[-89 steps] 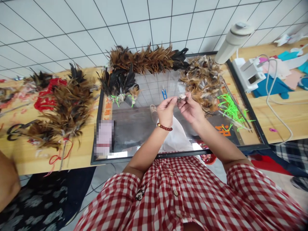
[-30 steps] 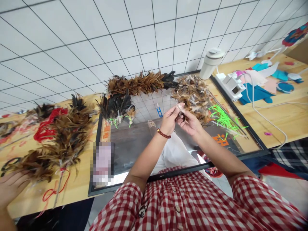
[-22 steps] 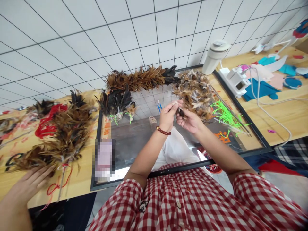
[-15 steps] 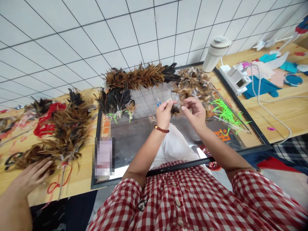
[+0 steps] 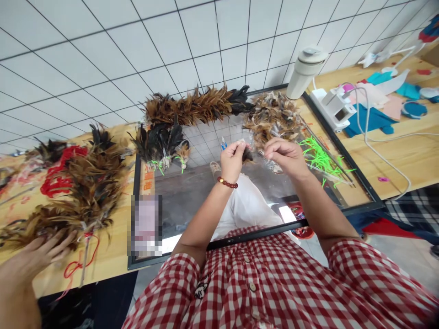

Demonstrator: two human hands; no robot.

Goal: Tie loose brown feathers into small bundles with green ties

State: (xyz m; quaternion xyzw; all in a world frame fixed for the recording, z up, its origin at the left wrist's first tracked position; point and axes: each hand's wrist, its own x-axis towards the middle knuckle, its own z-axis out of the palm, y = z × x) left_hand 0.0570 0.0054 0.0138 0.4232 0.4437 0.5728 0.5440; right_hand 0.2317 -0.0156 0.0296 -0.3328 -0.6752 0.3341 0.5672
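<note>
My left hand (image 5: 232,160) pinches a small bunch of dark brown feathers (image 5: 247,155) above a black-framed mirror (image 5: 192,196) lying on the table. My right hand (image 5: 286,155) is a short way to the right of the bunch, with its fingers curled near a loose brown feather pile (image 5: 270,116); what it holds is too small to tell. Neon green ties (image 5: 320,157) lie just right of that hand. Small blue snips (image 5: 223,145) lie on the mirror behind my left hand.
A long brown feather duster (image 5: 195,107) and black feather bunches (image 5: 159,141) lie at the mirror's back edge. Another person's hand (image 5: 34,258) rests on feathers (image 5: 87,183) with red cord at the left. A white bottle (image 5: 304,71), a white device (image 5: 338,109) and blue felt sit at the right.
My hands have drawn apart: the right one moved right, away from the feather bunch that the left keeps. The other person's hand came in at the lower left.
</note>
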